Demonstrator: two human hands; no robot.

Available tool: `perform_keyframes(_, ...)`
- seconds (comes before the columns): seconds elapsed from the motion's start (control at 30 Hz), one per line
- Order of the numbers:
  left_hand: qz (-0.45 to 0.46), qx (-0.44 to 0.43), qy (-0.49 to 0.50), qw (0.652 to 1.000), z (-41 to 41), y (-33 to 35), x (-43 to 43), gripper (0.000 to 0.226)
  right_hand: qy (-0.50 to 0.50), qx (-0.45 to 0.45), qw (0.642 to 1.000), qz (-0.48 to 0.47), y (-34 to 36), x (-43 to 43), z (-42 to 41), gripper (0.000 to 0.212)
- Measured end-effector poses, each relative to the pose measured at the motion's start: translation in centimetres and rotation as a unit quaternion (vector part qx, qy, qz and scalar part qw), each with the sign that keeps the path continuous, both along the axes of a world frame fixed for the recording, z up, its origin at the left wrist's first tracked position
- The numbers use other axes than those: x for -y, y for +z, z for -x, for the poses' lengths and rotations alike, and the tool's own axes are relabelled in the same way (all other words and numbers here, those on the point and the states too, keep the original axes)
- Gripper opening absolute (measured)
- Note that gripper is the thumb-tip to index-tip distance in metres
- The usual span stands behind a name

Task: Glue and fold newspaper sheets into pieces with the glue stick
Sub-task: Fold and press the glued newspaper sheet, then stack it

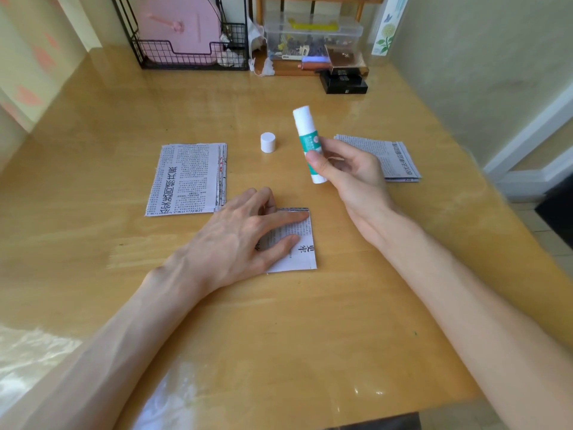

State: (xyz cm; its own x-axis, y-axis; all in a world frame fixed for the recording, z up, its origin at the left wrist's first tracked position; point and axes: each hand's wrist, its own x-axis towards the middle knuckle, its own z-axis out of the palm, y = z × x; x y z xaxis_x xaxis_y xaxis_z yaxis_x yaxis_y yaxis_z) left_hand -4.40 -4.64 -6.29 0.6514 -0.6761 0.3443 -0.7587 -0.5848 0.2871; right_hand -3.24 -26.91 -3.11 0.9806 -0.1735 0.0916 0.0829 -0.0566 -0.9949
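Observation:
My right hand [347,175] grips a white and green glue stick [307,138], uncapped, held upright above the table. Its white cap [268,142] stands on the table a little to the left. My left hand [245,237] presses flat with straight fingers on a small folded newspaper piece [299,249] at the table's middle, covering most of it. A stack of folded newspaper [187,178] lies to the left of that piece. Another newspaper stack [393,156] lies behind my right hand, partly hidden by it.
The wooden table [279,321] has a glossy cover. At its far edge stand a black wire rack [186,54] with a pink item, a clear plastic box [313,35] and small black boxes [344,82]. A wall runs along the right side.

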Motion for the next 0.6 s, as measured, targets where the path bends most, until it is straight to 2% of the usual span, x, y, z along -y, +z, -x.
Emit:
perform_keyframes(0.13,-0.008,0.009,0.000,1.000,0.0,0.0,0.0,0.048,-0.004,0.020,0.999,0.036,-0.2,-1.1,-1.7,0.022)
perform_keyframes(0.33,-0.019,0.018,0.001,1.000,0.2,0.2,0.1,0.048,-0.048,0.055,0.987,0.140,-1.2,-1.9,-4.2,0.027)
perform_keyframes(0.6,-0.018,0.019,-0.003,1.000,0.0,0.2,-0.1,0.046,-0.046,0.081,0.979,0.180,-1.7,-2.6,-5.7,0.030)
